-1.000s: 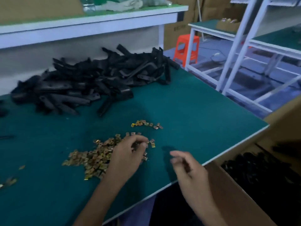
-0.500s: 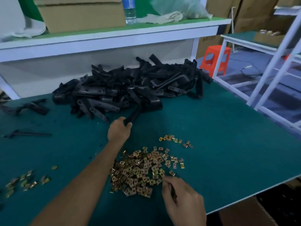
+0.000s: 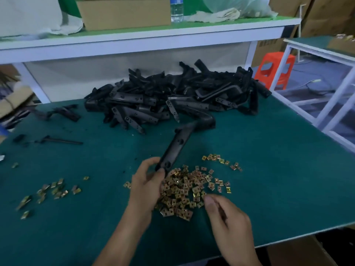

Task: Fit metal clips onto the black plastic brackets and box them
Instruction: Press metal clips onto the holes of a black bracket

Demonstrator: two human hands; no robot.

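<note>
My left hand [image 3: 148, 183] grips the near end of one long black plastic bracket [image 3: 178, 144], which slants up and away over the table. Right below it lies a heap of small brass-coloured metal clips [image 3: 184, 191] on the green table [image 3: 269, 169]. My right hand [image 3: 228, 221] is at the heap's near right edge, fingers curled, thumb and forefinger pinching at a clip there. A big pile of black brackets [image 3: 172, 96] lies at the back of the table. A corner of the cardboard box [image 3: 299, 252] shows below the table's near right edge.
More clips are scattered at the left [image 3: 51, 191] and beyond the heap [image 3: 221, 160]. Loose black parts [image 3: 65, 112] and a thin black rod [image 3: 59, 140] lie at the left. A white shelf [image 3: 134, 39] runs behind the pile. An orange stool [image 3: 274, 70] stands off to the right.
My left hand took a bracket from the pile and pulled it back to the clip heap. My right hand moved from the table edge to the heap's near right side.
</note>
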